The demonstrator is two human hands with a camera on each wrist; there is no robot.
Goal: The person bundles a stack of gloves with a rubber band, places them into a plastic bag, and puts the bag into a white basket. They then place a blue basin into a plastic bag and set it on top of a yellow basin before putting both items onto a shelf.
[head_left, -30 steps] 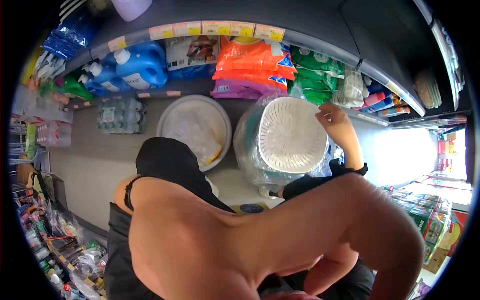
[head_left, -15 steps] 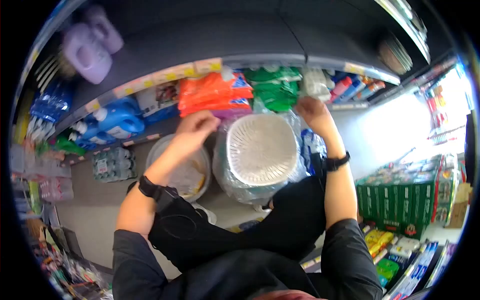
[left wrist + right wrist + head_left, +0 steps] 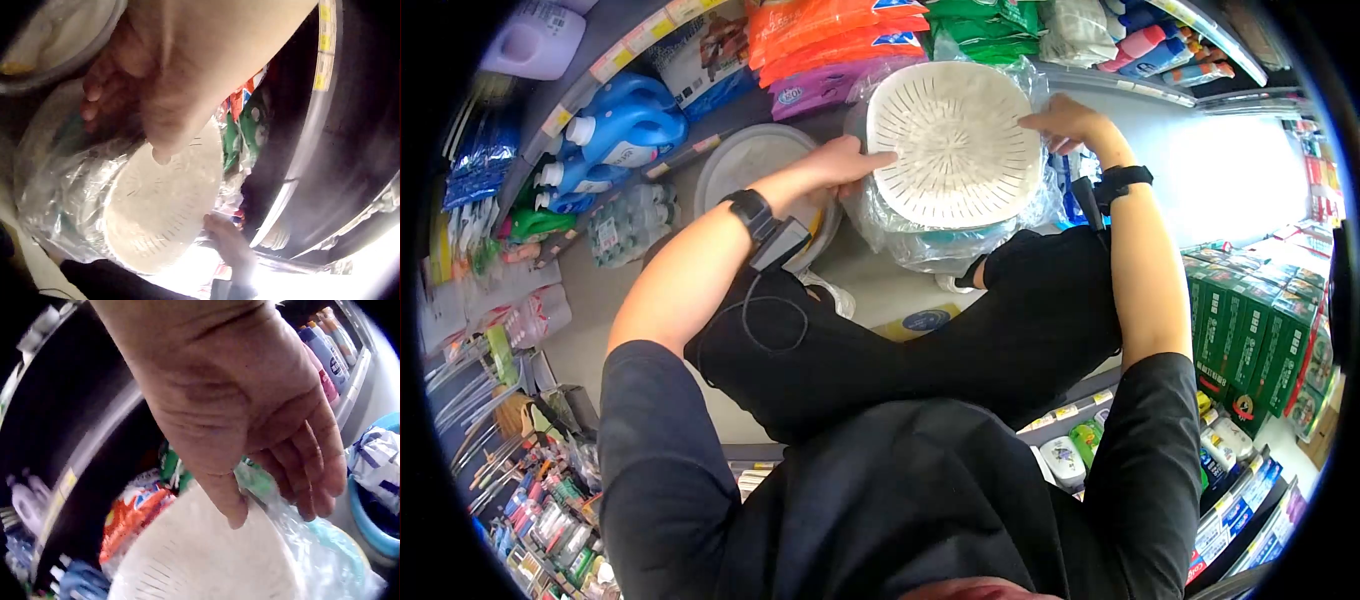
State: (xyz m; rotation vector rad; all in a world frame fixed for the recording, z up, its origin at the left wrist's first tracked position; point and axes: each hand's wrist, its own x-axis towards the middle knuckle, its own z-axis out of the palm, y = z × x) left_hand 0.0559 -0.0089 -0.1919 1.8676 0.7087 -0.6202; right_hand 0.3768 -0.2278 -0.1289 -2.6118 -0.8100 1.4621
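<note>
A white slotted basket (image 3: 955,145) lies on top of a round bundle in clear plastic (image 3: 910,245). At its left rim is my left hand (image 3: 838,165), thumb extended over the edge; in the left wrist view the thumb of this hand (image 3: 150,75) meets the basket (image 3: 169,200) while the fingers hang loosely bent beside the plastic. My right hand (image 3: 1075,122) is at the opposite rim. The right wrist view shows that hand (image 3: 250,412) with its thumb over the basket (image 3: 206,556) and relaxed fingers outside, above the plastic.
A round grey tub (image 3: 750,160) stands left of the bundle, with bottle packs (image 3: 632,225) farther left. Behind are shelves with orange bags (image 3: 830,40) and blue jugs (image 3: 625,125). Green cartons (image 3: 1250,320) are stacked at the right; a blue basin (image 3: 378,519) shows in the right wrist view.
My left hand has come in from the left to the basket's rim, and my right hand has moved in to the opposite rim. The head view has shifted, now showing more of my body.
</note>
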